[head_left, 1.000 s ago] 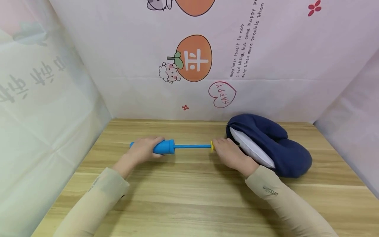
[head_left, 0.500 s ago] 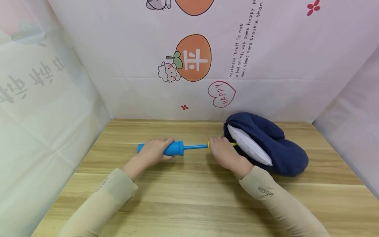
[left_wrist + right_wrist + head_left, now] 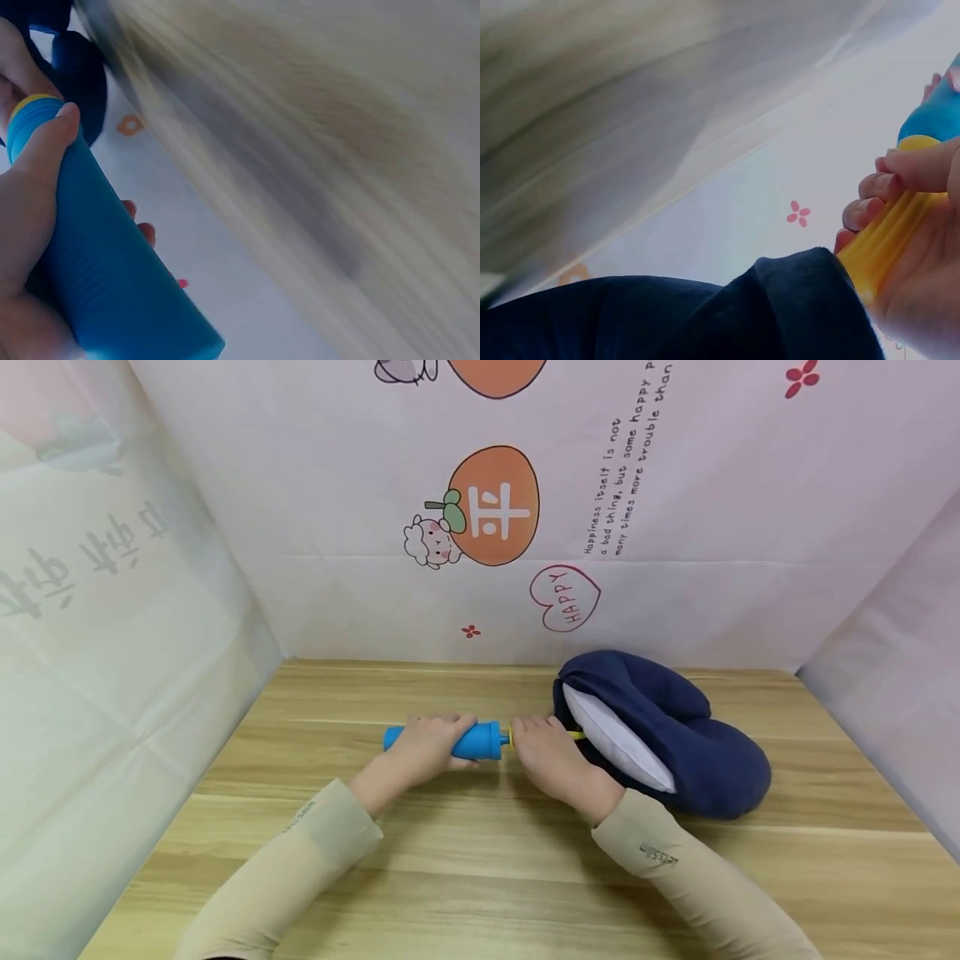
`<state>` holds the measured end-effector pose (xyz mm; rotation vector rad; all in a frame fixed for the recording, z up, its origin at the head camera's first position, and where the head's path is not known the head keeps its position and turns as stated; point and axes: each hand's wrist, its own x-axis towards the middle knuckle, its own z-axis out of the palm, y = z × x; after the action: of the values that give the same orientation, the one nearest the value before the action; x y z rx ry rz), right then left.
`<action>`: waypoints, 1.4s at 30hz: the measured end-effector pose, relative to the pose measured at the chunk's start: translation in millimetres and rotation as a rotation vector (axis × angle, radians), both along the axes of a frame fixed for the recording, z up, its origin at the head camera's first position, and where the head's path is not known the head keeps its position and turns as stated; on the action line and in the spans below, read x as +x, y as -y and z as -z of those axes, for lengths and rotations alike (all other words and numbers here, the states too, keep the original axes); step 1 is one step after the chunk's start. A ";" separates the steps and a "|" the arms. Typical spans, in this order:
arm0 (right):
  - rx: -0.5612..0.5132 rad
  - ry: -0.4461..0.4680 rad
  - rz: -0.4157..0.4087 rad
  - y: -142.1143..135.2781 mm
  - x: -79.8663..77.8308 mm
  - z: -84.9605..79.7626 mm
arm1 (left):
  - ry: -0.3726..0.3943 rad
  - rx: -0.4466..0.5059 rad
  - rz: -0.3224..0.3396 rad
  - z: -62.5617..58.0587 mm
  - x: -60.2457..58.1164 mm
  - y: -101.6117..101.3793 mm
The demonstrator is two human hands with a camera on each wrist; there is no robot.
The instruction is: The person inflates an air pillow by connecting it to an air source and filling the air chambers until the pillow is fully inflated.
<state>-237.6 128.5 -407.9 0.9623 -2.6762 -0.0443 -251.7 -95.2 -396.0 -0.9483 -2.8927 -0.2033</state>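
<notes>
A white printed cloth [image 3: 675, 602] is observed beyond both hands, and it is continued at their left and right sides. A wood-grained tabletop [image 3: 480, 868] is found beneath them. A navy U-shaped pillow [image 3: 712, 768] is noted on the tabletop, just to the right of the right hand, with one side gaping toward that hand. Both forearms are covered by beige sleeves [image 3: 686, 868], on which small dark lettering is borne near the cuffs. An orange fruit print [image 3: 495, 506] is displayed on the cloth, well beyond the hands. A blue pump [image 3: 477, 741] is held level between the two hands; whether the tabletop is touched by it cannot be determined. A white inner piece [image 3: 618, 743] is exposed in the pillow's gap, near the right hand's knuckles. The pump's barrel is grasped by the left hand [image 3: 423, 747], with fingers and thumb wrapped round it. The pump's ribbed yellow handle [image 3: 892, 236] is gripped by the right hand [image 3: 553, 762], with fingers curled about it; its far end is seen protruding toward the pillow's gap, and contact there cannot be confirmed. A small red flower print [image 3: 471, 632] is recorded beyond the hands. A short blue rod [image 3: 505, 739] is left showing between barrel and handle.
</notes>
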 end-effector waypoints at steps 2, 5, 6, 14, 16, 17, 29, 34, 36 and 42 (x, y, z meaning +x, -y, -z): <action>-0.016 0.010 -0.005 1.7 0.5 0.3 | -0.004 0.001 0.002 -3.1 1.2 -3.2; -0.037 0.032 -0.020 0.9 0.0 2.0 | 0.016 0.003 -0.002 -5.9 2.8 -4.0; -0.040 0.035 -0.027 -0.3 -0.3 2.7 | 0.026 0.005 -0.003 -6.0 2.9 -3.1; -0.039 -0.008 -0.067 -15.3 -6.2 2.7 | 0.060 0.036 -0.015 -3.4 -2.9 22.2; -0.042 -0.018 -0.077 -19.9 -7.9 2.6 | 0.065 0.050 -0.020 -2.7 -2.5 31.1; -0.043 -0.020 -0.079 -22.3 -8.6 2.7 | 0.066 0.057 -0.022 -2.3 -1.7 35.6; -0.061 0.029 -0.038 -38.0 -10.3 3.9 | 0.052 0.088 -0.034 -5.1 2.5 67.3; -0.049 0.056 -0.033 -29.0 -8.5 1.9 | 0.041 0.070 -0.033 -3.2 2.9 58.5; -0.041 0.062 -0.029 -24.2 -8.0 1.6 | 0.047 0.057 -0.043 -3.0 2.8 51.5; -0.046 0.078 -0.006 -11.3 -6.6 2.0 | 0.056 0.027 -0.066 -4.7 0.5 27.5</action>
<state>-244.2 139.9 -409.9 0.9775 -2.7323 0.0568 -251.2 -122.7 -391.4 -0.8542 -2.9589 -0.2676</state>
